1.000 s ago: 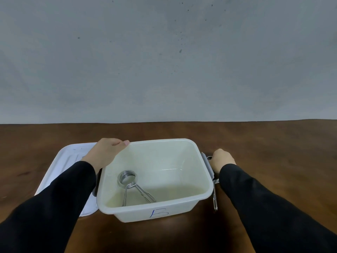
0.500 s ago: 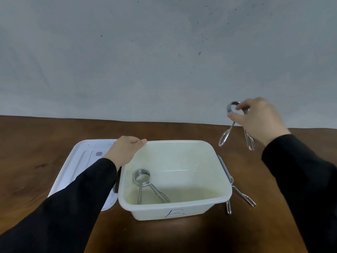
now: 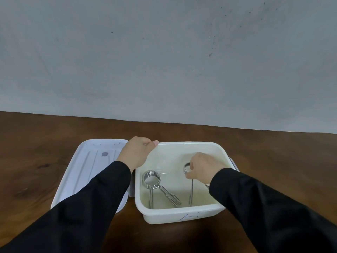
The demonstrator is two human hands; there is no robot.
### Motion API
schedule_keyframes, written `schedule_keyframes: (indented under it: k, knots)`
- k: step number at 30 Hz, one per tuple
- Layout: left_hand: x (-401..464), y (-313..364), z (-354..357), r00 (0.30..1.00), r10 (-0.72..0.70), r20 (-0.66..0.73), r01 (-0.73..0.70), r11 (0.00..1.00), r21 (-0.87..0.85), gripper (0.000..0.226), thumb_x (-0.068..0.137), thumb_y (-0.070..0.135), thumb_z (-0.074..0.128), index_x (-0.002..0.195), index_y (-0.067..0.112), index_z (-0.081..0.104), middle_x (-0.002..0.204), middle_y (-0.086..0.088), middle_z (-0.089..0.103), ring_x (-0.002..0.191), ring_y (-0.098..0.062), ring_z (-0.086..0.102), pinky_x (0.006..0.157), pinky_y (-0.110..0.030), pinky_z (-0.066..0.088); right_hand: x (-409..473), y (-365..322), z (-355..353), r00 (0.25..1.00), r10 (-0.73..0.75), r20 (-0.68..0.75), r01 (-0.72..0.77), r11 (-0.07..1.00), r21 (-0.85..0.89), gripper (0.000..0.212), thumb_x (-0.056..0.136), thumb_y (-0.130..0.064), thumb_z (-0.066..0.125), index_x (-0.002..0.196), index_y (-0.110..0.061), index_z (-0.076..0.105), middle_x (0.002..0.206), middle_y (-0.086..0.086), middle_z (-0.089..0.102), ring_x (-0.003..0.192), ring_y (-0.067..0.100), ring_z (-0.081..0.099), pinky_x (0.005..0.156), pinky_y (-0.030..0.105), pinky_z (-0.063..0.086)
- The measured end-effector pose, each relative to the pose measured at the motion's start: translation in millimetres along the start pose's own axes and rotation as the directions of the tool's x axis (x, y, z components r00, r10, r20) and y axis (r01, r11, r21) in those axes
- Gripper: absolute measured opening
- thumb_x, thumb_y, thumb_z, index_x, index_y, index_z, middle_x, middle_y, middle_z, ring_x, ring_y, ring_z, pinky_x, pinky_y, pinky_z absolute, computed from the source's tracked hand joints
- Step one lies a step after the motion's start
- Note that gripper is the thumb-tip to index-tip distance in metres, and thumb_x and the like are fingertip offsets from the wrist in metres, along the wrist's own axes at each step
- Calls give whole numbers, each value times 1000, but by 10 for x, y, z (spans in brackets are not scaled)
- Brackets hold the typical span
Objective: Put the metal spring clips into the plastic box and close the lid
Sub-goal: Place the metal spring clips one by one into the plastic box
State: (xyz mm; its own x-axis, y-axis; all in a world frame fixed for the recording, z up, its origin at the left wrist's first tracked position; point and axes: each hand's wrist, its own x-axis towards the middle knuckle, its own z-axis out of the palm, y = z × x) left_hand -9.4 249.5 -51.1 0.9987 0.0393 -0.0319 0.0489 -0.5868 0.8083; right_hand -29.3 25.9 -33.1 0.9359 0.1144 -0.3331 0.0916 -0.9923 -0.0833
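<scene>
A white plastic box [image 3: 182, 215] stands open on the brown table. One metal spring clip [image 3: 155, 185] lies flat on the box floor at the left. My right hand [image 3: 202, 168] is inside the box, shut on the coil of a second spring clip [image 3: 191, 190], whose legs point down to the floor. My left hand [image 3: 136, 152] grips the box's back left corner rim. The white lid [image 3: 87, 168] lies flat on the table just left of the box, partly under my left sleeve.
The box's right side carries a grey latch [image 3: 233, 162]. The dark wooden table [image 3: 273, 152] runs back to a plain grey wall [image 3: 164, 61]. My right sleeve hides the table beside the box's right wall.
My right hand has come down from above the table's right side into the box, bringing the second spring clip with it. The left hand has stayed on the rim.
</scene>
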Motion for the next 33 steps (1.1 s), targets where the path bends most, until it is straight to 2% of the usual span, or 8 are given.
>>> schedule_keyframes:
  k: [8, 11, 13, 15, 17, 20, 23, 33]
  knots:
    - [-1, -10, -1, 1000, 16, -1, -16, 1000, 2, 53, 96, 43, 56, 87, -9, 64, 65, -7, 37, 57, -20, 32, 57, -32, 28, 94, -11, 178, 998, -31, 63, 45, 975, -219, 29, 92, -26, 58, 68, -13, 49, 66, 0, 49, 72, 26, 52, 69, 31, 39]
    - [-4, 6, -11, 999, 38, 0, -38, 999, 28, 52, 97, 42, 56, 87, -9, 65, 65, -6, 39, 58, -20, 33, 56, -32, 29, 51, 110, -92, 976, -56, -210, 61, 998, 17, 34, 95, -37, 53, 75, -11, 62, 69, 4, 61, 70, 30, 58, 65, 33, 46]
    - [2, 15, -19, 999, 42, 6, -43, 998, 47, 52, 97, 42, 56, 87, -8, 66, 65, -6, 41, 58, -19, 34, 55, -32, 29, -6, 368, -328, 861, 55, -506, 82, 966, 245, 42, 95, -42, 50, 72, -9, 63, 65, 10, 66, 65, 35, 63, 63, 38, 53]
    - [6, 18, -24, 999, 40, 11, -41, 998, 52, 53, 98, 41, 56, 87, -9, 64, 66, -7, 40, 57, -18, 33, 53, -31, 28, -115, 741, -498, 755, 223, -616, 72, 906, 417, 40, 97, -40, 47, 75, -11, 65, 67, 11, 68, 66, 34, 64, 65, 41, 55]
    - [8, 19, -26, 999, 43, 11, -43, 998, 50, 54, 97, 41, 56, 84, -11, 62, 65, -7, 39, 57, -18, 31, 53, -31, 26, -187, 1099, -491, 793, 321, -517, -52, 882, 468, 36, 100, -36, 45, 82, -12, 65, 75, 8, 70, 74, 30, 67, 69, 41, 56]
    - [4, 23, -24, 999, 52, 11, -53, 997, 61, 54, 98, 40, 57, 75, -9, 55, 63, -6, 35, 57, -19, 29, 54, -32, 24, -147, 1420, -94, 929, 338, -152, -292, 920, 263, 25, 100, -33, 50, 107, -14, 64, 102, 4, 71, 94, 23, 66, 79, 33, 52]
    - [4, 7, -18, 999, 50, 12, -51, 998, 42, 53, 97, 40, 58, 73, -7, 53, 64, -6, 33, 58, -19, 28, 55, -31, 23, -105, 1522, 342, 939, 339, 52, -343, 926, 159, 31, 94, -28, 58, 122, -15, 63, 113, 4, 70, 97, 21, 65, 85, 33, 53]
    - [13, -23, 0, 1000, 31, 1, -31, 999, 41, 56, 96, 45, 57, 87, -10, 62, 66, -5, 35, 60, -19, 29, 58, -31, 23, 1, 1522, 699, 929, 356, -104, -327, 919, 221, 29, 91, -14, 55, 117, -9, 67, 117, 17, 66, 106, 34, 64, 89, 42, 54]
